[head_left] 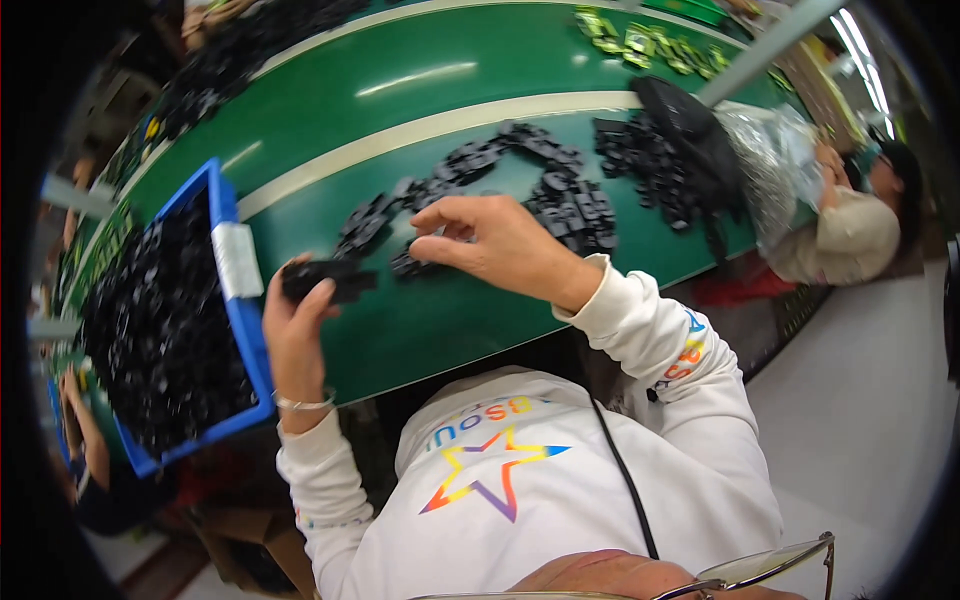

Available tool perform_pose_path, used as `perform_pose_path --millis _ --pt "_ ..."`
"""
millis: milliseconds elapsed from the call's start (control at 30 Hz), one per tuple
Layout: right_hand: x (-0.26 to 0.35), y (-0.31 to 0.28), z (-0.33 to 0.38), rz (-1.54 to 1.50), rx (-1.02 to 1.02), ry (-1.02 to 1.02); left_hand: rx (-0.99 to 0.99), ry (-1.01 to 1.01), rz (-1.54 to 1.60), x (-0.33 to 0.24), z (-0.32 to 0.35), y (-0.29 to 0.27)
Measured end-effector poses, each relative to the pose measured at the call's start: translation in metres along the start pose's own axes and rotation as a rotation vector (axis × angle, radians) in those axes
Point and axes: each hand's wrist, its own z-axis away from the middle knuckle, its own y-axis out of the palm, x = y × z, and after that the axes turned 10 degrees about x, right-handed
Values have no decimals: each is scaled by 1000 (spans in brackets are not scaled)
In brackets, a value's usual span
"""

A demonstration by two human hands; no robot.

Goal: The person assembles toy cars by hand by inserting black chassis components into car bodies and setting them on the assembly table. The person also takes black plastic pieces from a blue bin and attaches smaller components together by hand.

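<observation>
My left hand [300,325] is closed round a black plastic part [335,280], held above the near edge of the green table [420,340]. Over the middle of the table hovers my right hand [500,245], its thumb and index finger curved toward each other with a gap between them. Nothing shows in that gap. Beneath and beyond the right hand, dark grey and black plastic parts [470,160] lie in a curved band. Denser rows of similar parts [575,210] sit just right of it; my right hand hides some of them.
Left of me stands a blue bin [255,340] heaped with small black parts [165,330]. Another pile of dark parts [650,165] and a black bag [690,125] lie at the right. Yellow-green packets [640,45] are at the far side. A person [850,225] sits beside clear plastic bags [765,165].
</observation>
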Motion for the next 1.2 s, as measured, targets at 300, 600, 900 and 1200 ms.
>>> perform_pose_path --millis 300,600,900,1200 --pt "-100 -141 116 937 -383 144 -138 -139 -491 38 -13 -32" --pt "-148 -165 153 1002 -274 122 -251 213 -1052 28 -17 10" --pt "-126 -159 112 540 -436 81 -466 321 -1394 -85 41 -116" --pt "-68 -118 62 270 -291 40 -470 353 -1554 -60 54 -175"
